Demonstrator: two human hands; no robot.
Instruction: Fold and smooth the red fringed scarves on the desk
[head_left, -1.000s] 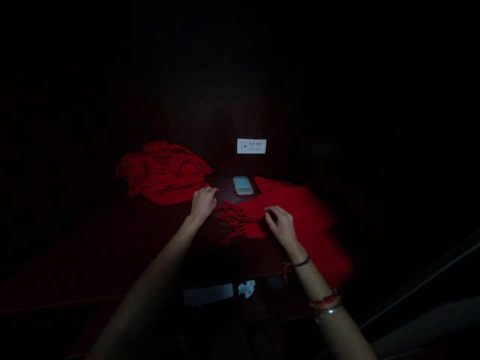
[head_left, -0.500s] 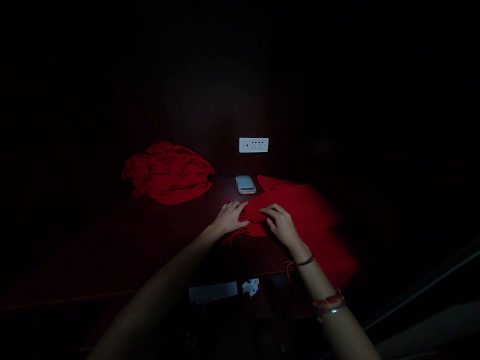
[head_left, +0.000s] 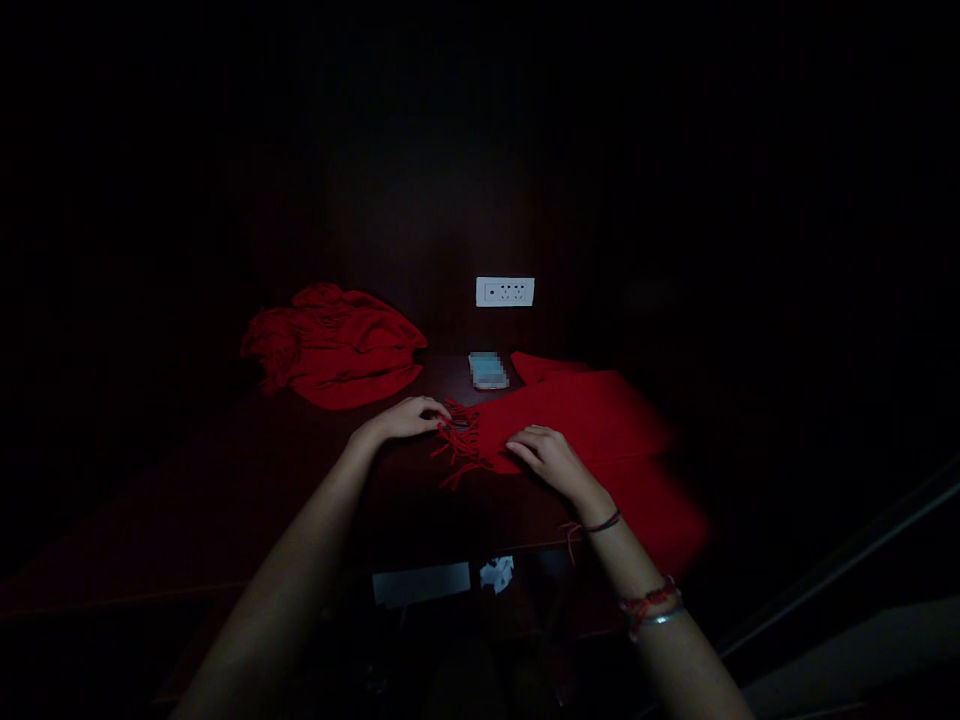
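Note:
A red fringed scarf (head_left: 570,410) lies spread on the dark table, its tasselled end pointing left. At that end my left hand (head_left: 409,418) has its thumb and fingers closed on strands of the fringe (head_left: 461,440). My right hand (head_left: 551,460) rests palm down on the scarf just right of the fringe, its fingers lying on the cloth. Thin cords and a bangle circle my right wrist and forearm. A second red scarf (head_left: 337,345) is bunched up on the table to the left, beyond my left hand.
Behind the spread scarf lies a phone (head_left: 489,371) with a blurred screen. A white socket plate (head_left: 505,292) is on the dark wall. Below the table's front edge are a pale flat piece (head_left: 421,583) and crumpled white paper (head_left: 496,573). The surroundings are very dark.
My left hand has moved left off the scarf's end, uncovering the spread tassels. My right hand has come slightly nearer and lies flatter on the cloth.

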